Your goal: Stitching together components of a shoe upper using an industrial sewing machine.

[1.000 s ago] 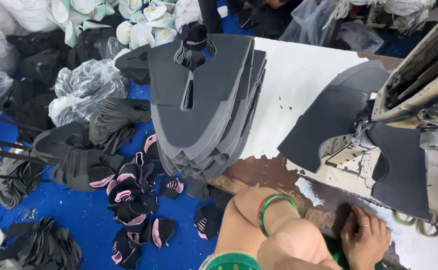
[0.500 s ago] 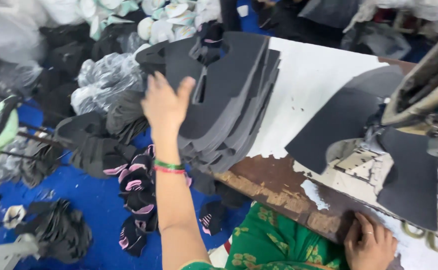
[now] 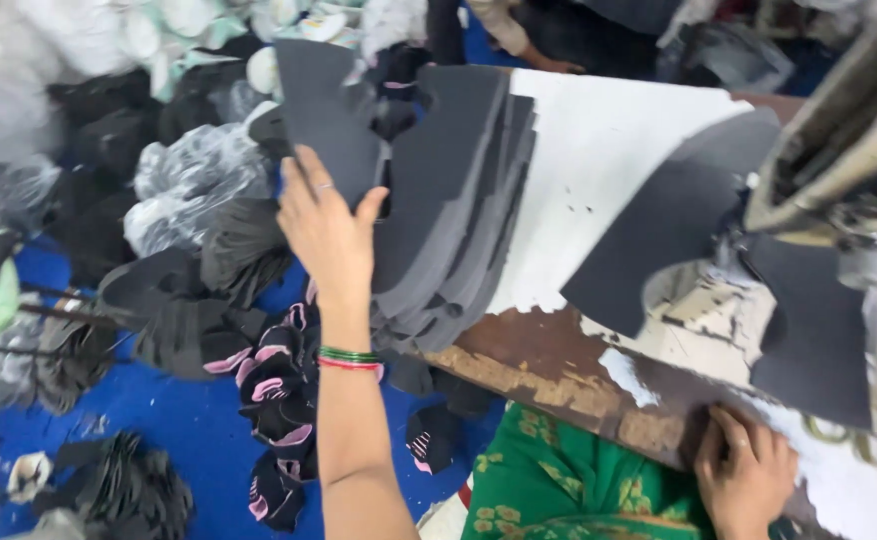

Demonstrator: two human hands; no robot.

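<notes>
Your left hand [image 3: 327, 225] has gone further up since prev frame, now lifting top grey piece [image 3: 331, 115] off stack [image 3: 459, 200], fingers spread, thumb under its edge, right hand [image 3: 744, 478] flat on table [image 3: 549, 370] edge, holding nothing, pieces matte, foam-like, curved w/ notches.

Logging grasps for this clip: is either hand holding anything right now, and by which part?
The left hand grips the top dark grey cut piece of the stack by its lower edge. The right hand lies flat on the worn table, holding nothing.
</notes>
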